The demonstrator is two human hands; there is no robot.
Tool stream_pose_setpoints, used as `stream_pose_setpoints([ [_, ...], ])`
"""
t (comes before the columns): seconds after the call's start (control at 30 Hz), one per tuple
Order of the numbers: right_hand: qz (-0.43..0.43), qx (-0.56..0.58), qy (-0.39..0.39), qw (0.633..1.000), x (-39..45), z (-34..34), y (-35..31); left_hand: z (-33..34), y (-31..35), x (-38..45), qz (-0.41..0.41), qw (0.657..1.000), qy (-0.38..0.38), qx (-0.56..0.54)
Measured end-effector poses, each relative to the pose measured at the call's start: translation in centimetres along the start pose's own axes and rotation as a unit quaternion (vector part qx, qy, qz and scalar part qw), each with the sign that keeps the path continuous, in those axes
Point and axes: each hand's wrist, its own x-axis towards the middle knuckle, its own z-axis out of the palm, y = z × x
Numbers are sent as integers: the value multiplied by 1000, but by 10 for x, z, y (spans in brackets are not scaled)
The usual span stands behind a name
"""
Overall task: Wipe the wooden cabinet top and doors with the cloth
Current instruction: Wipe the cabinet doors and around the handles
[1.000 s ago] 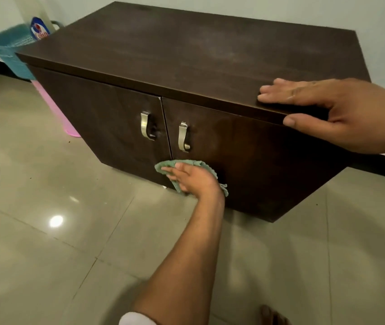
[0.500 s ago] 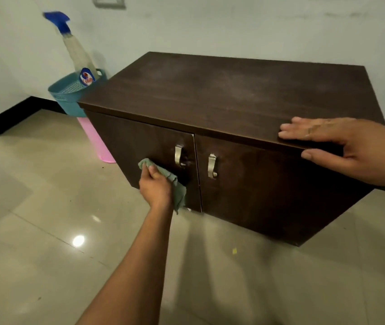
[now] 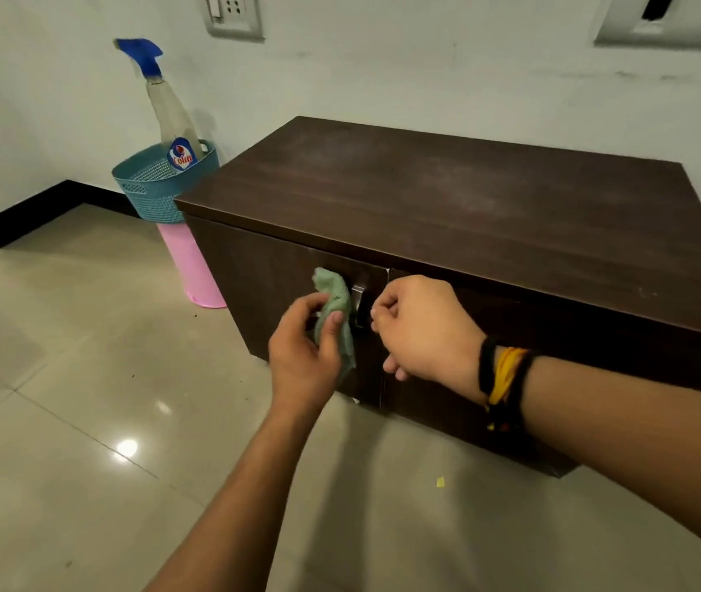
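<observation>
Cloth (image 3: 334,311): green, bunched, hanging in front of the left door (image 3: 272,292) of the cabinet (image 3: 447,198), just left of the door's metal handle (image 3: 359,307). Left hand (image 3: 304,348) pinches it, thumb across its front and fingers curled behind, so the cloth sits between thumb and fingertips with a loose tail hanging below the palm.

Right hand (image 3: 421,326): fingers curled together at the centre seam beside the handle; whether they grip anything cannot be told.

Step in hand, as judged: wiping the left door around the handle. To do it well, spread the cloth flat under the palm, not bunched, and work round the handle base.

Cabinet top shows pale smears. Left of the cabinet: a blue basket (image 3: 156,185) holding a spray bottle (image 3: 171,117).
</observation>
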Motion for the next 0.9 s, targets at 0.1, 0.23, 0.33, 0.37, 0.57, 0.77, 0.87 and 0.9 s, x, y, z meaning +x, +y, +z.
stream_pose_setpoints([
  [0.1, -64, -111, 79, 989, 16, 12, -1, 9, -1, -1, -12, 1000, 6, -18],
  [0.23, 1, -102, 60, 993, 30, 26, -6, 15, 4, 9, 2, 1000, 21, 3],
  [0.33, 14, -66, 93, 993, 35, 35, -4, 21, 0, 7, 33, 998, 35, 29],
  [0.37, 11, -67, 104, 992, 35, 36, -4, 23, -5, 3, 40, 998, 42, 27],
  [0.57, -11, -92, 108, 990, 40, 38, 0, 31, -30, -21, 31, 999, 36, -15],
  [0.77, 4, -50, 113, 992, 39, 35, -1, 21, 5, 17, 34, 996, 60, -51],
  [0.87, 16, -35, 102, 994, 35, 34, -5, 24, 7, 13, 28, 995, 71, -60],
  [0.9, 19, -35, 99, 994, 35, 34, -5, 27, 2, 7, 16, 994, 76, -72],
])
